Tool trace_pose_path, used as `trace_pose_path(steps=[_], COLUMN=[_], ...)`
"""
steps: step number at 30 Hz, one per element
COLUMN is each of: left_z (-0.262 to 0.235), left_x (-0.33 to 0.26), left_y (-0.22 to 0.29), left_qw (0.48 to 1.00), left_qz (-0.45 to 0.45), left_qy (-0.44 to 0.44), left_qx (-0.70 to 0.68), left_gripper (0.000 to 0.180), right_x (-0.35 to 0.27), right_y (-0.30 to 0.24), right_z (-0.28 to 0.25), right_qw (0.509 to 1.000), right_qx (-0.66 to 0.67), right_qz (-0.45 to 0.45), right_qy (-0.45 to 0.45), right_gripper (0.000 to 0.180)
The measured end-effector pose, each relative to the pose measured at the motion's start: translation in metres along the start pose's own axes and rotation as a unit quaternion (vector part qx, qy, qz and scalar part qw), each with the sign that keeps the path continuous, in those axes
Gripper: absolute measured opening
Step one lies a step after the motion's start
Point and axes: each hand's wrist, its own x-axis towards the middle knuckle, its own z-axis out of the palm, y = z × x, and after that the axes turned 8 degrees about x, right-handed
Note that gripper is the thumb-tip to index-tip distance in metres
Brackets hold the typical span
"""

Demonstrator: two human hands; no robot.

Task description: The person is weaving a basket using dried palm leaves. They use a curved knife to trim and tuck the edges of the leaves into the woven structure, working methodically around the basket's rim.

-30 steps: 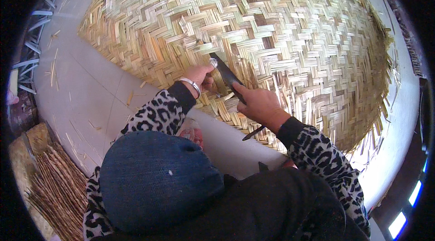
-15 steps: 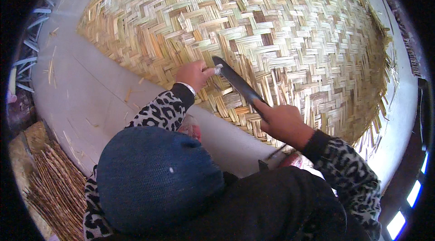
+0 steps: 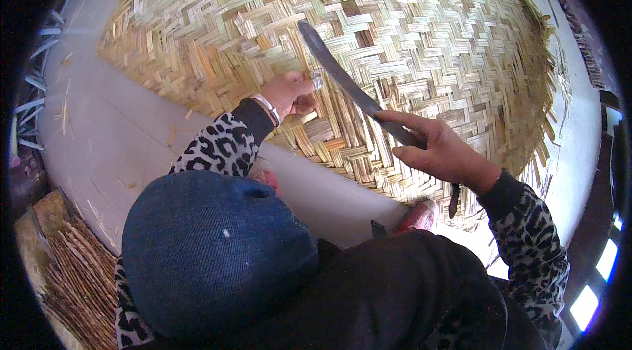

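A large woven mat (image 3: 421,47) of pale green, tan and brown strips lies on the floor in front of me. My right hand (image 3: 447,152) grips a long dark knife (image 3: 342,80), its blade slanting up and left over the weave, index finger along it. Below that hand a dark curved piece pokes out, maybe the handle's end. Over the mat's near left edge, my left hand (image 3: 288,94) has its fingers curled in a pinch beside the blade, apart from it. White wrapping (image 3: 317,80) covers a fingertip there. What the pinch holds, if anything, is too small to make out.
Smooth grey floor (image 3: 131,113) with loose straw bits surrounds the mat. A bundle of thin brown sticks (image 3: 82,277) lies at the lower left. Near my legs shows a red shoe (image 3: 417,216). Grey metal bars (image 3: 41,80) stand at the far left.
My right hand has moved right and up, lifting the knife so its tip now points further forward, away from my left fingers. My left hand has shifted slightly.
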Motion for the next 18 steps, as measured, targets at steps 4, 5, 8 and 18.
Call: trace_pose_path(steps=[4,5,8,18], left_z=[0.008,0.009,0.008,-0.013], left_x=[-0.015,-0.018,-0.020,-0.013], left_y=[-0.012,-0.015,-0.022,-0.036], left_qw=[0.996,0.993,0.987,0.991], left_qz=[-0.018,-0.004,-0.013,0.004], left_qy=[0.067,0.093,0.157,0.135], left_qx=[0.056,0.077,0.030,0.014], left_gripper=[0.021,0.021,0.022,0.016], right_x=[-0.001,0.000,0.003,0.045], right_y=[0.000,0.001,0.007,0.032], right_z=[0.005,0.005,0.008,0.017], right_qw=[0.999,0.999,0.998,0.995], right_qx=[0.007,-0.002,-0.027,-0.022], right_qz=[0.035,0.033,0.044,0.087], right_qy=[-0.013,-0.012,-0.022,-0.049], right_gripper=[0.054,0.054,0.055,0.056])
